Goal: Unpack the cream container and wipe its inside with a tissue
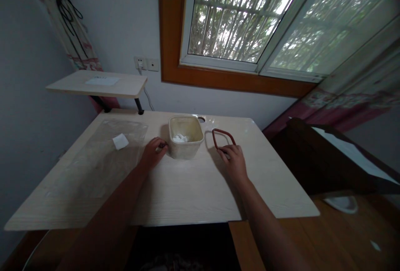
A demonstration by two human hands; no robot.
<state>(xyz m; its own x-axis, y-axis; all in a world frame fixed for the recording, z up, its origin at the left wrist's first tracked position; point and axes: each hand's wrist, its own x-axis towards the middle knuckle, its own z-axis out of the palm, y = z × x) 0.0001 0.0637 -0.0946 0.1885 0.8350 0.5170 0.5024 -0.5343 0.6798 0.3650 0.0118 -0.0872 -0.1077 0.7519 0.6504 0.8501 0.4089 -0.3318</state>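
Note:
A cream square container [185, 140] with something white inside stands on the pale wooden table [175, 191]. My left hand [153, 151] rests on the table just left of the container, fingers curled around a small dark thing I cannot make out. My right hand [233, 159] lies to the container's right, fingers pinching the near edge of a reddish-brown rectangular ring [223, 137] that lies flat on the table.
A clear plastic sheet [100, 158] with a small white square [120, 141] covers the table's left part. A raised shelf [96, 83] stands at the back left under wall sockets [146, 63]. A window is behind; dark furniture [328, 154] stands to the right.

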